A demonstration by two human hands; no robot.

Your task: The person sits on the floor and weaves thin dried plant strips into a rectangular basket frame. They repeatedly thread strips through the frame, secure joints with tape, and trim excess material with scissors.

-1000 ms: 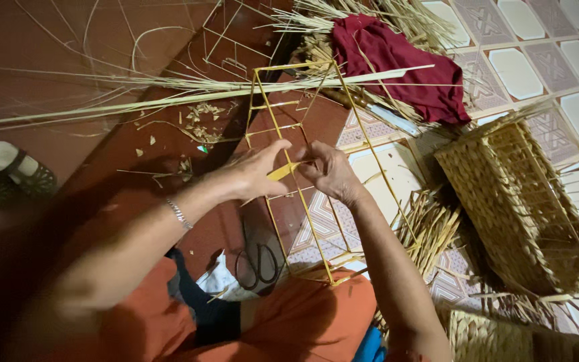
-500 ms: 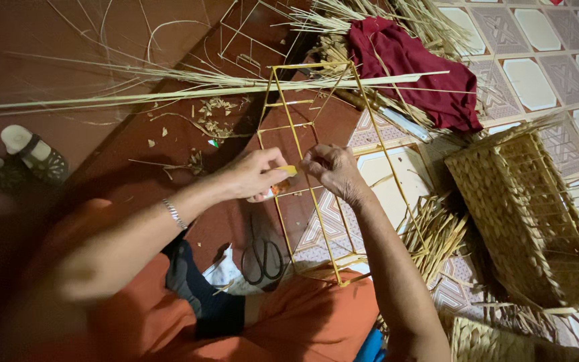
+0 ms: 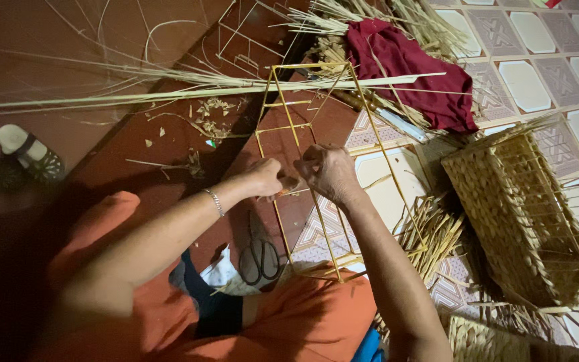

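Observation:
A yellow wire frame [image 3: 283,107], box-shaped and open, lies on the floor in front of my lap. My left hand [image 3: 266,178] pinches a thin straw strand against one of the frame's lower bars. My right hand [image 3: 330,173] grips the same bar just to the right, fingers curled around it. The two hands nearly touch at the middle of the frame. A silver bracelet sits on my left wrist.
Black scissors [image 3: 261,253] lie by my knee. Long straw stalks [image 3: 169,90] cross the floor behind the frame, with a dark red cloth [image 3: 413,70] at the back. A woven straw basket [image 3: 514,211] lies on the right, cut straw pieces [image 3: 430,234] beside it. Sandals [image 3: 25,154] sit at left.
Both hands stay on the frame's bar and have shifted slightly along it, with the fingers working the strand. The yellow piece between the hands is now mostly covered.

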